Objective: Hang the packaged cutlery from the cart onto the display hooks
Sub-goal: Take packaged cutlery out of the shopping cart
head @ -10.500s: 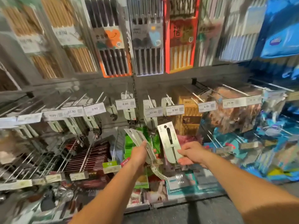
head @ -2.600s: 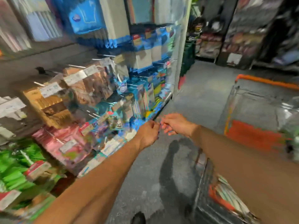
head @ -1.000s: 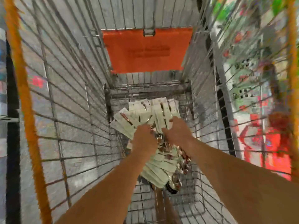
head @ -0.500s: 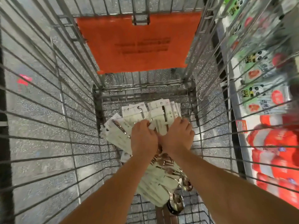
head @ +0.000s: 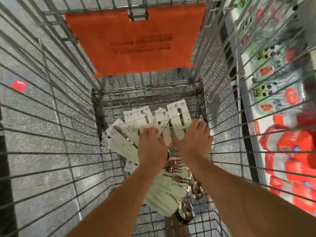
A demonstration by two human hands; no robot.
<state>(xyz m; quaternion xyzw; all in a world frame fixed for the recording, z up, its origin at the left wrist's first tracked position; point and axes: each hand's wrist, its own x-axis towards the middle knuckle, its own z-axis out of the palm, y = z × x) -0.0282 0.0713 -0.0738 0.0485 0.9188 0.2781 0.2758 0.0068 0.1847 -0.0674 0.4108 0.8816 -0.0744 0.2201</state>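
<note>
1. Wire cart [head: 71,117], deep basket seen from above, orange flap [head: 136,40] on far wall; store shelf [head: 282,117] with red and green packs outside right wall, blurred.
2. Packaged cutlery [head: 130,134] heaped on cart floor: white backing cards fanned out, metal forks and spoons [head: 172,168] showing nearer the camera.
3. Left hand [head: 152,147] down on the fanned cards, fingers [head: 150,132] curled over card edges, gathering a bunch.
4. Right hand [head: 193,142] beside it, touching, fingers curled onto the upright card [head: 177,115]; full grip hidden, likely pinching it.
5. Probably light, thin cards, bendy, slick; metal end heavier, likely to swing. Best taken at card top near hang hole, few at a time. Hooks not in view.
</note>
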